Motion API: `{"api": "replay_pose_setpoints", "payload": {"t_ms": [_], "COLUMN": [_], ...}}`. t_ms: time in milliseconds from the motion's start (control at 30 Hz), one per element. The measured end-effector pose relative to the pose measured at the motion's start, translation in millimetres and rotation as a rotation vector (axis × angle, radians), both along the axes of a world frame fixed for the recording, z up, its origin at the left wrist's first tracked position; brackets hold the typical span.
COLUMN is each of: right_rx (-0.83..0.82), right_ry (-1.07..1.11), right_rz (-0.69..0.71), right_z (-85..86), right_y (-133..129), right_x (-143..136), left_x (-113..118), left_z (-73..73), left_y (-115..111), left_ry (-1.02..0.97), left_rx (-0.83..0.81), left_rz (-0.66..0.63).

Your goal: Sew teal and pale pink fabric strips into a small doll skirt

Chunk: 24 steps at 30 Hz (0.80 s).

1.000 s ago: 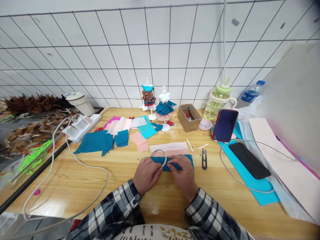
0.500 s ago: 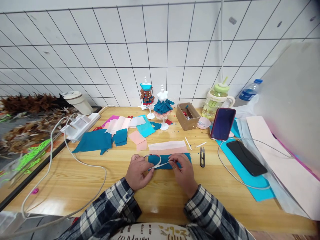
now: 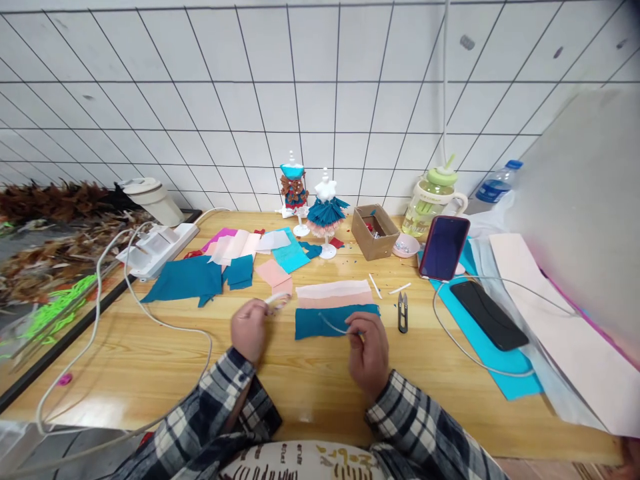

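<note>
My left hand (image 3: 249, 330) is closed on a thin roll of tape (image 3: 280, 300), which is blurred and tipped nearly edge-on. My right hand (image 3: 369, 350) pinches a short narrow strip of tape (image 3: 333, 325) that curves out to the left, its free end over a dark teal paper strip (image 3: 315, 323). Behind the teal piece lie a peach paper strip (image 3: 335, 299) and a paler strip (image 3: 335, 288), partly layered. Thread snips (image 3: 403, 313) rest on the table right of my right hand.
Two small dressed mannequins (image 3: 327, 213) stand at the back beside a cardboard box (image 3: 376, 233). Coloured paper pieces (image 3: 185, 280) lie left. A white cable (image 3: 210, 353) loops across the left side. A propped phone (image 3: 445, 247) and a black phone (image 3: 489, 315) are on the right.
The tape strip has come apart from the roll. My left hand has moved left and away with the roll; my right hand keeps the strip and has shifted slightly.
</note>
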State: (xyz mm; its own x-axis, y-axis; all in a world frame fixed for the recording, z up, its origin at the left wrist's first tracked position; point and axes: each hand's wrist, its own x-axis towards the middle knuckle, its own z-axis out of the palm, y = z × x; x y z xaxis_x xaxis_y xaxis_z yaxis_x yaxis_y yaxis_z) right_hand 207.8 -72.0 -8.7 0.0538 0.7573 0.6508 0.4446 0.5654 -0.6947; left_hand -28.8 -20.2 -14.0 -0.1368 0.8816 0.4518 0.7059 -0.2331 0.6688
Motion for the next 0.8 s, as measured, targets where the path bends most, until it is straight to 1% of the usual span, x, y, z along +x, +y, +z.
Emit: {"api": "replay_pose_setpoints", "payload": {"t_ms": [33,67,100,167,200,233,300,400,467,500,567,633,700,800], "right_rx": [-0.051,-0.109,-0.169,-0.289,-0.346,-0.406,-0.524,-0.631,-0.622,-0.59,-0.497,-0.413,-0.37,-0.359], "right_ry": [0.041,0.078,0.112,0.194,0.246,0.297,0.391,0.445,0.391,0.338,0.218,0.127,0.089,0.089], "right_rz": [-0.024,-0.022,0.006,0.093,0.134,0.177,0.256,0.314,0.305,0.296,0.275,0.247,0.213,0.145], "right_z": [-1.6,-3.5,-5.4,-9.1,-10.6,-11.8,-13.4,-13.9,-13.3,-12.8,-11.3,-9.5,-8.2,-7.6], "right_y": [1.5,3.4,5.5,9.5,11.0,12.1,13.3,13.3,12.4,11.7,9.8,7.7,6.1,6.4], "right_x": [1.8,3.0,3.3,1.0,-1.3,-4.0,-8.9,-12.2,-11.9,-11.6,-11.0,-11.0,-11.0,-8.3], "left_x": [-11.1,-22.1,-32.3,-47.7,-52.4,-55.4,-56.8,-49.9,-39.5,-32.6,-17.6,-4.4,3.0,2.0], "left_z": [-0.3,-0.3,-0.1,-0.3,-1.0,-2.0,-3.5,1.1,9.4,13.9,21.0,23.3,21.9,19.6], "left_y": [5.6,10.9,15.7,22.9,25.2,26.8,27.6,22.7,15.4,10.9,1.9,-5.2,-8.8,-9.6], "left_ry": [0.002,0.013,0.073,0.323,0.421,0.483,0.479,0.398,0.351,0.324,0.299,0.338,0.381,0.386], "left_rx": [0.012,0.014,0.0,-0.083,-0.129,-0.168,-0.189,-0.084,-0.006,0.007,-0.002,0.002,0.031,0.061], "left_rz": [0.048,0.068,0.036,-0.13,-0.192,-0.227,-0.225,-0.212,-0.266,-0.329,-0.525,-0.632,-0.639,-0.577]}}
